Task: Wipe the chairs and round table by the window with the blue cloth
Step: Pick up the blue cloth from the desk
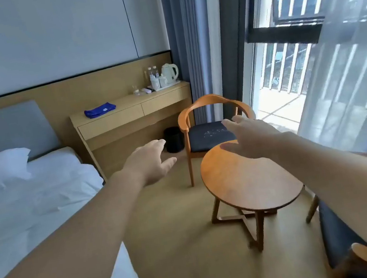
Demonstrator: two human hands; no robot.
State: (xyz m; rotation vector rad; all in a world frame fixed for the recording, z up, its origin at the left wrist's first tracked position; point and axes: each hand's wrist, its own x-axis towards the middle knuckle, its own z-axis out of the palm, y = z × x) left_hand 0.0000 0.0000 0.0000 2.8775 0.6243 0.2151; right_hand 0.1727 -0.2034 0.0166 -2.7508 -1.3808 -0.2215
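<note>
The blue cloth (100, 110) lies folded on the wooden desk (129, 110) against the far wall. A round wooden table (250, 183) stands by the window. Behind it is a wooden armchair (201, 121) with a dark seat that carries pale specks. A second chair (340, 241) shows only partly at the bottom right. Both my arms stretch forward. My left hand (150, 162) hovers open over the floor, empty. My right hand (247, 135) is open above the table's far edge, holding nothing.
A bed (26, 204) with white linen and a pillow fills the left. A tray with a kettle (170, 72), cups and bottles sits on the desk's right end. A black bin (174, 139) stands under the desk. Curtains (194, 47) and a tall window (292, 67) are at right.
</note>
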